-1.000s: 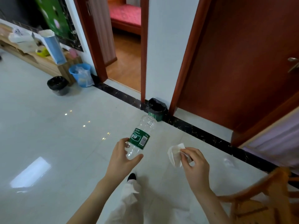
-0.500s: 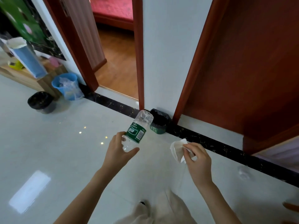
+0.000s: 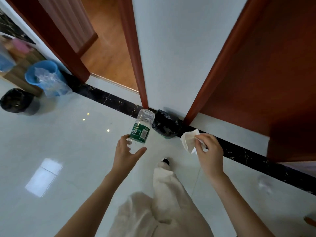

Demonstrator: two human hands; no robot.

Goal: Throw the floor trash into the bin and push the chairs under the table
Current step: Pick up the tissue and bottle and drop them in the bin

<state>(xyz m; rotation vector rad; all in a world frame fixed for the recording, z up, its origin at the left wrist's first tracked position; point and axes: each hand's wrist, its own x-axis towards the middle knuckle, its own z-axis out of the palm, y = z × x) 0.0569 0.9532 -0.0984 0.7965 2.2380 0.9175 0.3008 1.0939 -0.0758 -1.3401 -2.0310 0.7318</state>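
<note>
My left hand (image 3: 125, 153) grips an empty clear plastic bottle (image 3: 141, 128) with a green label, its base pointing away from me. My right hand (image 3: 209, 151) pinches a crumpled white tissue (image 3: 188, 138). A small green bin lined with a black bag (image 3: 166, 124) stands on the floor against the white wall between two door frames. The bottle is just left of the bin and the tissue just right of it, both nearer to me than the bin.
A second black-lined bin (image 3: 16, 101) and a blue bucket with clear plastic (image 3: 43, 77) stand at the far left by a wooden cabinet. An open doorway shows a wooden floor (image 3: 109, 53). A brown door (image 3: 273, 69) is at right. My leg and shoe (image 3: 165, 161) are below.
I have walked closer to the bin by the wall; it now sits larger and between my two hands. The wooden chair has left the view at the lower right.
</note>
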